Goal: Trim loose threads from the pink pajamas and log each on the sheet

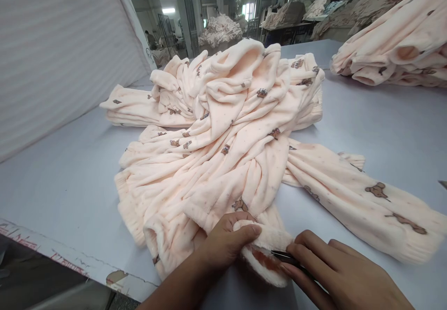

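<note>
A heap of pale pink plush garments (226, 133) printed with brown bears lies in front of me. My left hand (228, 238) is closed on the edge of a sleeve cuff (272, 235) at the near side of the heap, thumb on top. The cuff's opening gapes toward the right. In my right hand (321, 266) is a slim dark pair of thread snips (288, 257), partly hidden by the fingers. Their pointed tip is at the cuff's opening. A sleeve (356, 193) stretches out to the right, above my right hand.
More pink garments (401, 51) are piled at the back right of the pale table (391, 119). A large white ribbed sheet or panel (66, 49) rises on the left. The table's worn front edge (80, 270) runs along the lower left. Cloth heaps (221, 30) stand farther back.
</note>
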Demonstrator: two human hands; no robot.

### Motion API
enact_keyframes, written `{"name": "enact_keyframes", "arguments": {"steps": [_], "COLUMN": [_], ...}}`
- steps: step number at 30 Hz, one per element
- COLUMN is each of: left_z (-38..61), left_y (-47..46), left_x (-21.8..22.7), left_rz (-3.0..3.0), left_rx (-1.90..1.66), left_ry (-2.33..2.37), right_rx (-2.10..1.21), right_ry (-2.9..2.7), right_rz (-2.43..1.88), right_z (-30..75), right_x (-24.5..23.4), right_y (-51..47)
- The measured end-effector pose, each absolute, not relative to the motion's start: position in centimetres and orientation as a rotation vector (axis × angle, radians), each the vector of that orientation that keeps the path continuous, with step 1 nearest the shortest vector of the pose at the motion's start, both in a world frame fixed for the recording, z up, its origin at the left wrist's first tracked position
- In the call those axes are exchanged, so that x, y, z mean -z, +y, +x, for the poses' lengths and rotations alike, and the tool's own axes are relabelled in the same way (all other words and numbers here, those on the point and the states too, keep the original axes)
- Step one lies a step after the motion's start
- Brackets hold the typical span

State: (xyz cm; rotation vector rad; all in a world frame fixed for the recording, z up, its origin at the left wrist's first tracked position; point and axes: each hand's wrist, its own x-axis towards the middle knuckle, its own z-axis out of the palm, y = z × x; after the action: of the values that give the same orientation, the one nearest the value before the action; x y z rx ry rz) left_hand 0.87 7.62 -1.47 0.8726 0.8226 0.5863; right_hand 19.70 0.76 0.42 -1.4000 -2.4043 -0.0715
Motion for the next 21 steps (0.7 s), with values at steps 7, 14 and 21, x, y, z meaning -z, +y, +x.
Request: {"name": "enact_keyframes", "arguments": {"steps": [7, 14, 21], "left_z": [0.3, -3.1, -3.4], "left_y": [6.8, 7.9, 7.9], "left_x": [-0.2, -0.1, -0.8], "left_rz": [1.549, 2.211, 2.246], "left_rx": [-0.78, 0.018, 0.207], "left_ry": [0.776, 0.95, 1.197], "right_rx": [-0.298, 0.022, -0.544], "right_ry": [-2.139, -1.379, -1.478], "right_rz": [-1.672, -2.411, -2.189], "right_z": [22.2, 32.3, 31.2], "right_x": [-1.2, -0.4, 0.1], "right_y": [0.3, 1.3, -0.5]}}
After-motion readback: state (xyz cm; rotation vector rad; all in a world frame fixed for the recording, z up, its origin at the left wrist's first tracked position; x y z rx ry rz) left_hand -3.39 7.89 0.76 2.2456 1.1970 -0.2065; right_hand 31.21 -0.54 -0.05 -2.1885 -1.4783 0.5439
